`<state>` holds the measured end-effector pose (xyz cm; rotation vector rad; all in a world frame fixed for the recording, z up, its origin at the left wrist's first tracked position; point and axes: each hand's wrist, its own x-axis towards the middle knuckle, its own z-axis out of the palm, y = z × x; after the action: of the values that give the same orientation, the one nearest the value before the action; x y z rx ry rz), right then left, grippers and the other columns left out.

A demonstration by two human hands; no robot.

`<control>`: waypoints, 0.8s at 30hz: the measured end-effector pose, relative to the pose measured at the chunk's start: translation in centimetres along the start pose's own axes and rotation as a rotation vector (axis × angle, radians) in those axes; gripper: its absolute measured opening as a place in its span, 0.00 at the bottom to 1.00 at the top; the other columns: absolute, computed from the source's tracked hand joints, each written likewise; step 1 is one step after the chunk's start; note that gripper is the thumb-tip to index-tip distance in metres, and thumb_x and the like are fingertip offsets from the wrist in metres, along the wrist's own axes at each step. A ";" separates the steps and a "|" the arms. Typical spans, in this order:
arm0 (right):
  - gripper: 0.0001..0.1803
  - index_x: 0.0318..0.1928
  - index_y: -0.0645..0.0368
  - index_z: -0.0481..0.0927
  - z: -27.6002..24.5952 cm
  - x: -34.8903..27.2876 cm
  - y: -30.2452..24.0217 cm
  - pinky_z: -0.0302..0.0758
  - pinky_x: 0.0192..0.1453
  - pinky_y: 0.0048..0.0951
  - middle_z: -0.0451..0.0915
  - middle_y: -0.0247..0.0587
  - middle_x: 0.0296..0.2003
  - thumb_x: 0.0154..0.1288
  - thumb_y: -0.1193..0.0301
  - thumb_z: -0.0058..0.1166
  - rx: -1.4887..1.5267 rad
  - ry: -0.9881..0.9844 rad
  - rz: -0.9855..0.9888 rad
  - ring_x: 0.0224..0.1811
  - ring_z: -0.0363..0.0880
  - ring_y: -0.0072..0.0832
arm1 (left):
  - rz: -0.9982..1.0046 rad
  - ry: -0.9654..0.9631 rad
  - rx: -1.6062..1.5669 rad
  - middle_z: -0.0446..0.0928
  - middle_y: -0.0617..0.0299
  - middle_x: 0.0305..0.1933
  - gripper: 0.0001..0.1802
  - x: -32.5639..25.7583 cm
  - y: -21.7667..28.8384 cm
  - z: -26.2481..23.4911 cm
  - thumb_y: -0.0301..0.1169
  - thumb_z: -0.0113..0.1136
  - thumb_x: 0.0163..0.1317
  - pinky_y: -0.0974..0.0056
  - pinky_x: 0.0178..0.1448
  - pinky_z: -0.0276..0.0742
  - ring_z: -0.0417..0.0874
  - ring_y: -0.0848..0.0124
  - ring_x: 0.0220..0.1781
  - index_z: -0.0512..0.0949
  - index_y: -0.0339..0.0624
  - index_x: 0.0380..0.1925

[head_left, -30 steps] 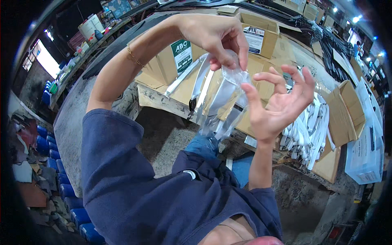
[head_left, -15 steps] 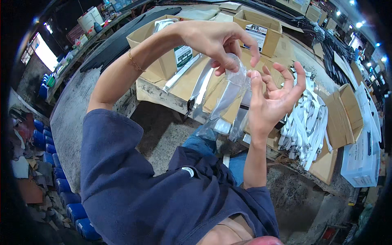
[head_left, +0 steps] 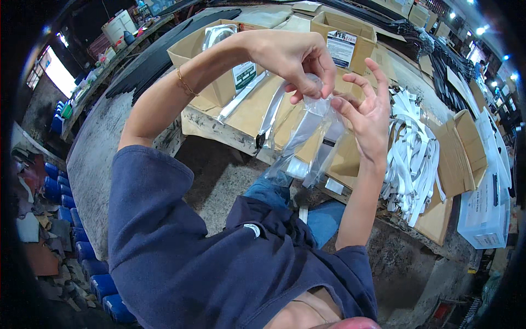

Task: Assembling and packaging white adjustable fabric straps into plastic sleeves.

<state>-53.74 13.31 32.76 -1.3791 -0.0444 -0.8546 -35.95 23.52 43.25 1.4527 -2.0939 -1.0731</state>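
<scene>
Both my hands are raised over the near edge of the workbench, holding a clear plastic sleeve (head_left: 300, 137) with a pale grey, flat strap inside. My left hand (head_left: 298, 60) pinches its gathered upper end between thumb and fingers. Close beside it, my right hand (head_left: 366, 118) grips the upper right part with thumb and forefinger, its other fingers spread. The sleeve hangs down past the bench edge, its lower ends loose. Behind it, a white strap with a dark end (head_left: 269, 118) lies on the cardboard. A pile of white straps (head_left: 411, 164) rests to the right.
An open cardboard box (head_left: 216, 88) stands at the left back, another box (head_left: 350, 46) further back in the middle. On the right are a folded-open carton (head_left: 463, 153) and a clear plastic bin (head_left: 485, 216). Blue containers (head_left: 104, 285) line the floor at left.
My right hand has moved slightly up and its thumb and forefinger have closed on the sleeve's top. My left fingers have drawn together more tightly.
</scene>
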 end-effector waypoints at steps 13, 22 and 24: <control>0.48 0.68 0.58 0.51 4.5 -4.3 1.1 0.70 0.60 0.38 0.65 0.49 0.52 0.49 0.88 0.62 -0.339 0.354 -0.433 0.39 0.83 0.32 | -0.023 0.155 -0.085 0.80 0.59 0.28 0.05 -0.4 -1.1 2.4 0.20 0.60 0.58 0.74 0.30 0.80 0.84 0.75 0.26 0.80 0.27 0.33; 0.46 0.67 0.61 0.52 5.5 -7.0 4.4 0.76 0.52 0.30 0.64 0.53 0.54 0.49 0.90 0.60 -0.385 0.337 -0.426 0.41 0.80 0.31 | -0.184 0.422 -0.164 0.81 0.59 0.30 0.06 -3.3 -2.5 8.0 0.22 0.62 0.56 0.71 0.36 0.82 0.84 0.74 0.29 0.81 0.28 0.32; 0.46 0.67 0.61 0.52 5.8 -7.8 4.6 0.77 0.51 0.29 0.64 0.54 0.54 0.49 0.90 0.61 -0.295 0.315 -0.387 0.41 0.80 0.31 | -0.216 0.479 -0.154 0.81 0.60 0.30 0.06 -4.2 -3.2 9.7 0.21 0.61 0.55 0.71 0.36 0.82 0.84 0.74 0.29 0.81 0.28 0.31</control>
<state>-54.16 21.97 26.44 -1.5174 0.0622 -1.4413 -38.83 30.44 35.12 1.6851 -1.5191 -0.8306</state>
